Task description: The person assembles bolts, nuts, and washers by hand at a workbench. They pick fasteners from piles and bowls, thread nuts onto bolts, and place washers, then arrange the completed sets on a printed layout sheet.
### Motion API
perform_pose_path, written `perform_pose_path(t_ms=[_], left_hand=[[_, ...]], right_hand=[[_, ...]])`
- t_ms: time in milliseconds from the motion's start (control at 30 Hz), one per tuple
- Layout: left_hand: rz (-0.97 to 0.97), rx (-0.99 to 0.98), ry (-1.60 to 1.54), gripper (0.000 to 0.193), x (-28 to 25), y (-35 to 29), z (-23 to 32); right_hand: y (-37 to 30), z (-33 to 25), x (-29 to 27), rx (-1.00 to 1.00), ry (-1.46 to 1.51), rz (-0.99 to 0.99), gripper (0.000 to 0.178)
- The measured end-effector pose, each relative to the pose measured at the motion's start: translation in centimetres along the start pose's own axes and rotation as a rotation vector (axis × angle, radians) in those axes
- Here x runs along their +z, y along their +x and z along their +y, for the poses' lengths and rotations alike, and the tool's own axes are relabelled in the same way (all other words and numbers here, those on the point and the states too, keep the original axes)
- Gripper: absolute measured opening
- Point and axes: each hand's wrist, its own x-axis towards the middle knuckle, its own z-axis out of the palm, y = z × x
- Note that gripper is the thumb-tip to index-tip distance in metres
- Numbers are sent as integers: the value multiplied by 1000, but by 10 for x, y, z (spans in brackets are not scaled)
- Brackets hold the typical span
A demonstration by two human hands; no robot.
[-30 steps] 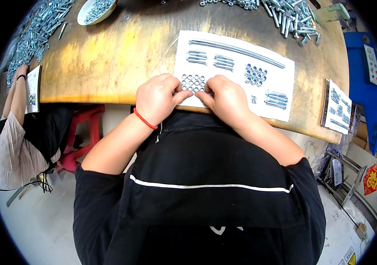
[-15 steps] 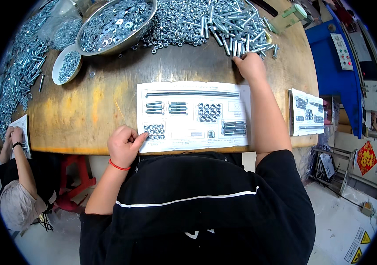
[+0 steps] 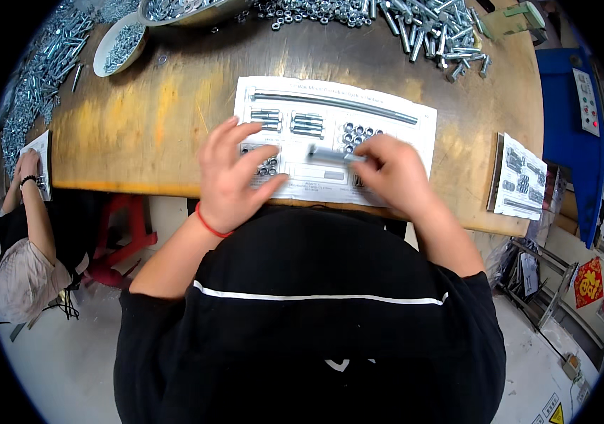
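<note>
A white printed sheet [image 3: 422, 152] with pictures of bolts, nuts and a long rod lies on the wooden table in front of me. My right hand [image 3: 395, 173] is closed on the end of a silver bolt [image 3: 331, 154], held roughly level over the middle of the sheet and slightly blurred. Facing it, my left hand [image 3: 235, 173] is open, its fingers spread over the sheet's left part and holding nothing. A pile of loose bolts [image 3: 432, 32] lies at the far right of the table.
Nuts [image 3: 309, 14] are heaped at the back, beside a metal bowl of washers [image 3: 199, 15]. A white bowl of small screws [image 3: 119, 46] and more bolts [image 3: 44, 63] stand left. Another printed sheet [image 3: 517, 177] lies at the right edge. A co-worker's hands [image 3: 28, 164] rest far left.
My right hand has come back from the bolt pile to the sheet with a bolt. My left hand has opened and moved over the sheet. The whole view has shifted.
</note>
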Motion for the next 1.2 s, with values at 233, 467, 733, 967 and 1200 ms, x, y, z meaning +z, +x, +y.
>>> perform_pose_path(t_ms=[233,467,733,967,1200], left_hand=[[-128,44,-10,28,27,-1,8],[-151,-33,-97,37,15,-8,3],[142,-246,-90,38,-17,-22,-48],[185,-426,-103,28,-11,-16,-74],[170,-470,-151,24,-12,-16,-76]], right_hand=[[-16,-8,36,-88,-207,-9,13],[-17,-19,36,41,-211,-64,14],[69,-52,-16,-79,-242,12,22],[274,-113,-5,-232,-389,156,28],[351,-124,18,-59,-379,-67,38]])
